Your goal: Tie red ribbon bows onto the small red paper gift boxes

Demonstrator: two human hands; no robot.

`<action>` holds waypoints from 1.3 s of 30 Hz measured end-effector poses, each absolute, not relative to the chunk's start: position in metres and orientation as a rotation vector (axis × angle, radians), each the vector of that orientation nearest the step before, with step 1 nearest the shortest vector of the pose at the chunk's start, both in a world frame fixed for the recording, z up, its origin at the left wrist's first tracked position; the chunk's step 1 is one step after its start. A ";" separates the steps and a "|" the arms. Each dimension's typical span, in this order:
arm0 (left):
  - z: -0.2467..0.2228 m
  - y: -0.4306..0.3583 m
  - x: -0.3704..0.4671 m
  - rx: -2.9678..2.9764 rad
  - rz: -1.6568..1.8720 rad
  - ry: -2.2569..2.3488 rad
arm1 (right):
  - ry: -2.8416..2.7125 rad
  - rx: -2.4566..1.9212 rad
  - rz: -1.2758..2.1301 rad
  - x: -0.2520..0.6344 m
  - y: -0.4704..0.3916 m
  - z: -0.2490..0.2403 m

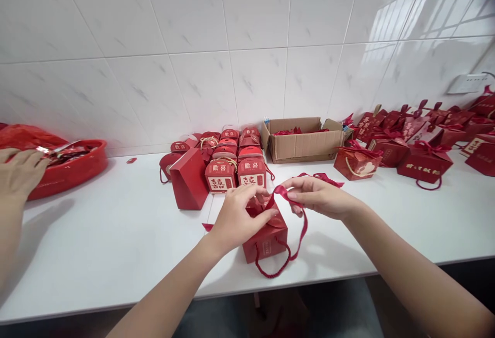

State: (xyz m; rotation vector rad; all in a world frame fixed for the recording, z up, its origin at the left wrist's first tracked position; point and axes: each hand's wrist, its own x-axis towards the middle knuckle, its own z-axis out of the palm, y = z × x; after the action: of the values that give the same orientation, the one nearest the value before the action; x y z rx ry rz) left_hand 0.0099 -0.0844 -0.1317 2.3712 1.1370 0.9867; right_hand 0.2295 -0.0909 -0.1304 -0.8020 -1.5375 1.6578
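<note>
A small red gift box [266, 242] stands near the table's front edge, with a twisted red cord handle hanging on its near side. My left hand [242, 217] curls over the box top, its thumb and fingers pressing at the folded flaps. Part of the top is hidden beneath it. Between the thumb and fingers of my right hand [317, 196] is a dark red ribbon [302, 232], raised just above the box in a loop, with a length drooping down the right side. Another ribbon end [208, 226] sticks out left of my left hand.
Behind the box stand several red candy boxes [220, 175] and a plain red box [189, 178]. A cardboard carton [305, 147] holds red items. Several ribbon-tied boxes [424, 163] fill the right side. At left, another person's hand [19, 173] reaches over a red basin [77, 173].
</note>
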 end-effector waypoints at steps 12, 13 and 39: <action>-0.141 -0.078 0.008 2.212 1.151 1.243 | -1.583 -1.008 1.581 0.212 -0.093 -0.135; -0.141 -0.078 0.008 2.205 1.177 1.245 | -1.618 -1.057 1.558 0.210 -0.093 -0.135; -0.177 -0.063 -0.035 1.803 0.724 1.334 | -1.618 -0.971 1.301 0.173 -0.098 -0.142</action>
State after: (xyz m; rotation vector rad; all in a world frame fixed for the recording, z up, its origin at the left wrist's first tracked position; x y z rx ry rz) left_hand -0.0353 -0.0629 -0.1767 1.8027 1.3337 0.7243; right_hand 0.1734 -0.0976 -0.1417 -0.9710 -1.6176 1.3013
